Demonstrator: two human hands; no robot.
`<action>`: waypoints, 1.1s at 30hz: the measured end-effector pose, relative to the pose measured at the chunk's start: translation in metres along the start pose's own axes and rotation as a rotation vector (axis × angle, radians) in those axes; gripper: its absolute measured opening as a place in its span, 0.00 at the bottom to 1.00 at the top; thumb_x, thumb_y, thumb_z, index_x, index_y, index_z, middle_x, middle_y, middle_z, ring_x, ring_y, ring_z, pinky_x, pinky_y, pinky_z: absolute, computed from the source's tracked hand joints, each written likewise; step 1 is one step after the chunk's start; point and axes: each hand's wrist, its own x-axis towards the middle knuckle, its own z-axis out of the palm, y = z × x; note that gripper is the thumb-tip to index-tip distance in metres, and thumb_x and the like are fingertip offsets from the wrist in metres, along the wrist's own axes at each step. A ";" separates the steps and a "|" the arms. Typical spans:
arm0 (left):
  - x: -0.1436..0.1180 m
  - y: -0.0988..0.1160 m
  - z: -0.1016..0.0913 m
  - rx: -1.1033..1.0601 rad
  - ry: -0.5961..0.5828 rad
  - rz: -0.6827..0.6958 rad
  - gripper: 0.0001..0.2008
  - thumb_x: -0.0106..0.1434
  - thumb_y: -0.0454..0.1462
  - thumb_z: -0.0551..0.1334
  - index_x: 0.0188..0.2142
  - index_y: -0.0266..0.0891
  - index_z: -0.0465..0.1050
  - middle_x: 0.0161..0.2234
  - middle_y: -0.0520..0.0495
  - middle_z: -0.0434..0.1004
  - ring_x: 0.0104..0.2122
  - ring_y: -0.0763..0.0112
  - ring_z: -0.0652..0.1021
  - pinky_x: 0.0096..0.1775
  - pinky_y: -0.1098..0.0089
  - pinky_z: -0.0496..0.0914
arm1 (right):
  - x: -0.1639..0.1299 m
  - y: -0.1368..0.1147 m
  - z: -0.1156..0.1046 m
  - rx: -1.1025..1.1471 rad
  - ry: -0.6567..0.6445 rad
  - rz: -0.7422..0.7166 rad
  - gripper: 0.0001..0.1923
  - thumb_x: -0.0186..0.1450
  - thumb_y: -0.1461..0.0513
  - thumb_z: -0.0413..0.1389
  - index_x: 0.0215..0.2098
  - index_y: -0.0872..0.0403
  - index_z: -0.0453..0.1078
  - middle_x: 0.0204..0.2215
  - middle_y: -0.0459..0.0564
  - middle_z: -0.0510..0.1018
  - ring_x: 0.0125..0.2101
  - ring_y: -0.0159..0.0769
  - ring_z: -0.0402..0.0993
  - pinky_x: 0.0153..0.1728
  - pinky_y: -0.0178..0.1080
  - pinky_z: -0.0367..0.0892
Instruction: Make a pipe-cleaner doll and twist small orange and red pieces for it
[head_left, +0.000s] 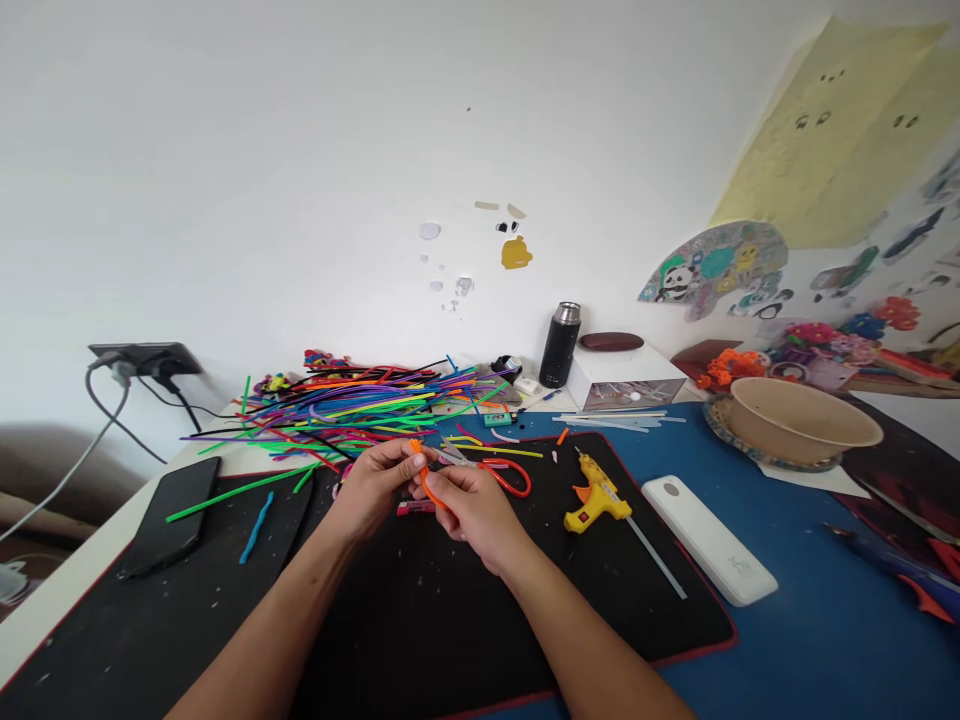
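**Two hands bend one orange pipe cleaner over the black mat**

The surface (825,640) carries one black mat (420,620), and behind it a large pile of coloured pipe cleaners (352,410). One beige bowl (802,420) stands at the right, well apart. One white case (709,540) lies just right of one yellow glue gun (596,495). One black phone (172,515) lies at the left. One pair of red-handled scissors (502,472) lies just behind the hands. The left hand (375,485) and right hand (469,510) meet, both pinched on one orange pipe cleaner (424,478). It sits between their fingertips, curved, its long axis running from upper left down to the right.
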 end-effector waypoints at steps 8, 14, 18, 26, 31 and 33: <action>0.004 0.002 -0.008 -0.026 0.235 0.174 0.20 0.46 0.48 0.80 0.26 0.35 0.80 0.20 0.52 0.73 0.20 0.78 0.69 0.24 0.77 0.63 | 0.003 0.004 -0.005 -0.104 0.019 -0.072 0.26 0.68 0.41 0.57 0.39 0.56 0.76 0.16 0.41 0.69 0.13 0.25 0.54 0.16 0.32 0.49; 0.012 0.003 -0.017 -0.125 0.364 0.245 0.19 0.46 0.45 0.80 0.26 0.34 0.79 0.22 0.52 0.71 0.22 0.78 0.69 0.23 0.77 0.63 | 0.001 0.010 -0.008 -0.657 0.167 -0.294 0.17 0.74 0.51 0.54 0.50 0.51 0.78 0.24 0.45 0.78 0.25 0.34 0.74 0.30 0.34 0.64; 0.012 0.002 -0.019 -0.182 0.364 0.232 0.18 0.47 0.43 0.80 0.31 0.33 0.82 0.21 0.53 0.69 0.21 0.79 0.68 0.22 0.78 0.62 | -0.004 0.006 -0.006 -0.911 0.207 -0.354 0.16 0.73 0.53 0.56 0.54 0.49 0.77 0.36 0.50 0.85 0.33 0.39 0.80 0.35 0.37 0.66; 0.013 0.004 -0.019 -0.207 0.356 0.216 0.19 0.46 0.43 0.81 0.31 0.31 0.82 0.20 0.52 0.70 0.21 0.79 0.68 0.22 0.79 0.62 | -0.007 0.002 -0.004 -1.061 0.176 -0.350 0.16 0.75 0.52 0.53 0.50 0.51 0.77 0.35 0.50 0.85 0.33 0.39 0.81 0.32 0.35 0.62; 0.014 0.005 -0.020 -0.203 0.359 0.225 0.19 0.45 0.43 0.81 0.31 0.32 0.82 0.20 0.52 0.70 0.21 0.79 0.69 0.22 0.79 0.62 | -0.006 0.001 -0.005 -0.960 0.158 -0.346 0.17 0.76 0.52 0.51 0.48 0.51 0.78 0.29 0.48 0.82 0.27 0.36 0.76 0.30 0.35 0.59; 0.013 0.005 -0.019 -0.198 0.356 0.231 0.19 0.45 0.43 0.81 0.31 0.32 0.82 0.20 0.52 0.70 0.21 0.79 0.69 0.22 0.79 0.62 | -0.005 0.001 -0.006 -0.941 0.157 -0.328 0.17 0.76 0.52 0.50 0.46 0.50 0.79 0.26 0.48 0.81 0.26 0.36 0.75 0.30 0.35 0.59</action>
